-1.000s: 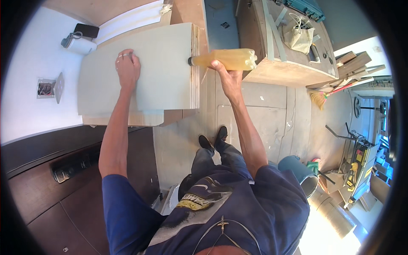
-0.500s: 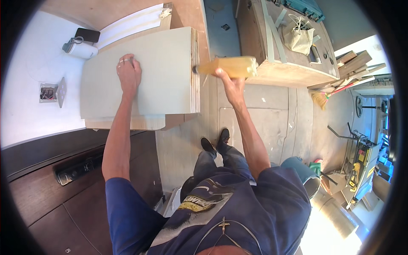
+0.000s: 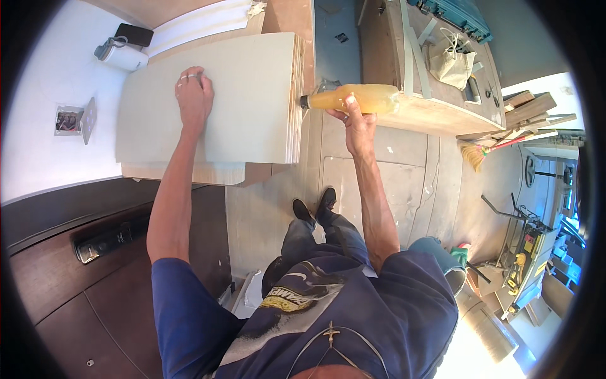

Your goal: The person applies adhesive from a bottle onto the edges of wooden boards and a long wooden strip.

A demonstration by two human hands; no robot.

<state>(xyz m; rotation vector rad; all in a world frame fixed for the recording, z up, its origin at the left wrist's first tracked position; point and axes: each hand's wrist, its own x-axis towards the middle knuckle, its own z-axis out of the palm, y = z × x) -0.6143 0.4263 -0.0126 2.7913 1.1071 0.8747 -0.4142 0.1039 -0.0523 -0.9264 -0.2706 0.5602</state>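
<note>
My right hand (image 3: 360,129) is wrapped round a clear plastic bottle (image 3: 369,99) of yellowish liquid. The bottle lies on its side in the air, its dark cap pointing left, close to the layered edge of a stack of pale plywood boards (image 3: 252,101). My thumb presses against the bottle's side. On top of the stack rests my left hand (image 3: 194,98), fingers curled in and a ring on one of them; nothing shows in it, though the fingertips are hidden.
A white flask (image 3: 123,57) and a black flat object (image 3: 134,35) sit beyond the stack at left. An open wall box with wires (image 3: 68,120) is further left. On the right, a wooden bench (image 3: 442,107) bears a cloth bag (image 3: 451,60) and a teal case (image 3: 457,16).
My right hand and the bottle have moved slightly right, and the bottle is turned a little in my grip. My left hand stays on the boards; the view has shifted slightly.
</note>
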